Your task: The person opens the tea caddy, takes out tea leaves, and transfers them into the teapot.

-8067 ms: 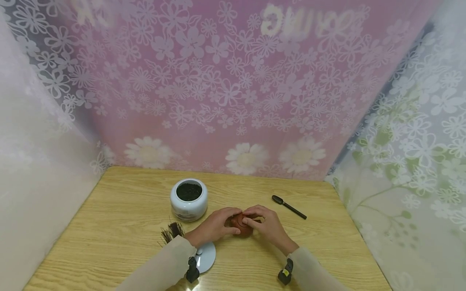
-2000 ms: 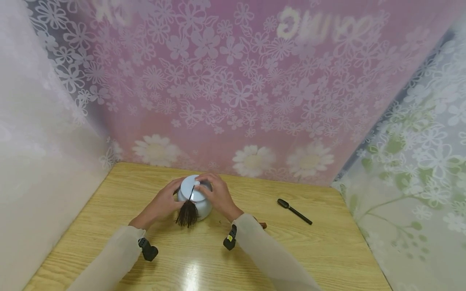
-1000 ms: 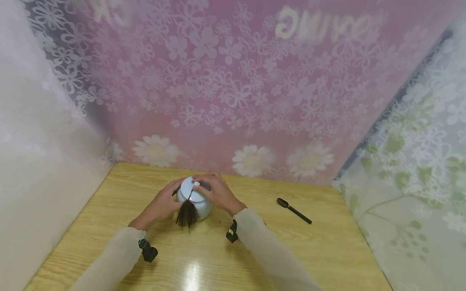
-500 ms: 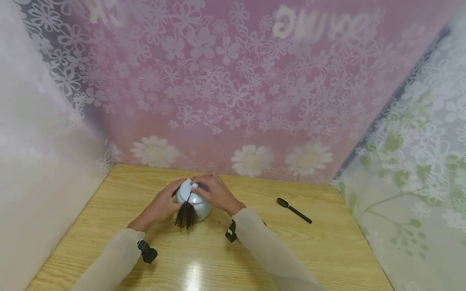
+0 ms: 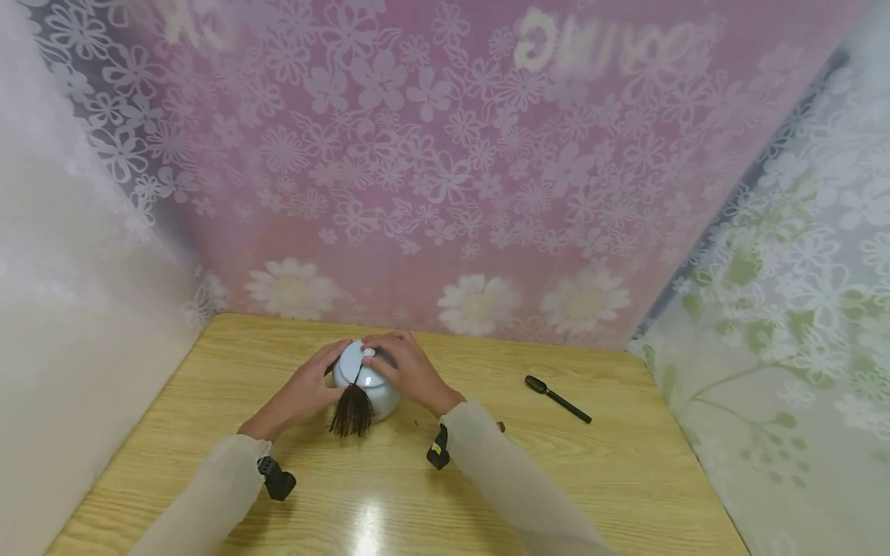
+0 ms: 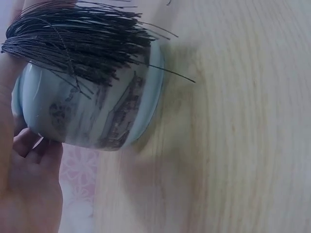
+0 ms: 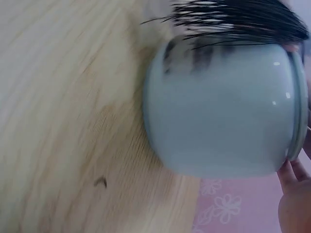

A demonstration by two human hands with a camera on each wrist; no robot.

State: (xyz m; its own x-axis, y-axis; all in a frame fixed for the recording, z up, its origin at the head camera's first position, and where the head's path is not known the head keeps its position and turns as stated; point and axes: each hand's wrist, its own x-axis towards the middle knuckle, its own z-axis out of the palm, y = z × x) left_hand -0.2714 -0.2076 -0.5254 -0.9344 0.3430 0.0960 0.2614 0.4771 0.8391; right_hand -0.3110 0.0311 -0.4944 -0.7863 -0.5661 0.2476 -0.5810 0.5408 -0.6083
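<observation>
A white porcelain tea jar (image 5: 385, 403) stands on the table, left of centre, with its lid (image 5: 352, 364) on top. From the lid's knob hangs a dark tassel (image 5: 351, 413) down the front of the jar. My left hand (image 5: 300, 395) curls round the jar's left side, thumb in front. My right hand (image 5: 416, 375) grips the lid from the right, its thumb by the knob. In the left wrist view the jar (image 6: 73, 114) shows a painted grey scene; the right wrist view shows the jar's plain side (image 7: 218, 111).
A black scoop-ended utensil (image 5: 558, 399) lies on the right of the wooden table (image 5: 626, 479). Only a small brown bit of the teapot (image 5: 501, 426) shows past my right sleeve. A dark tea leaf (image 7: 100, 182) lies beside the jar. Patterned curtains surround the table.
Eight seconds ago both hands were on the clay teapot, and the jar stood uncovered, showing dark tea leaves. The lid has since moved onto the jar. Over the last second the hands barely shift.
</observation>
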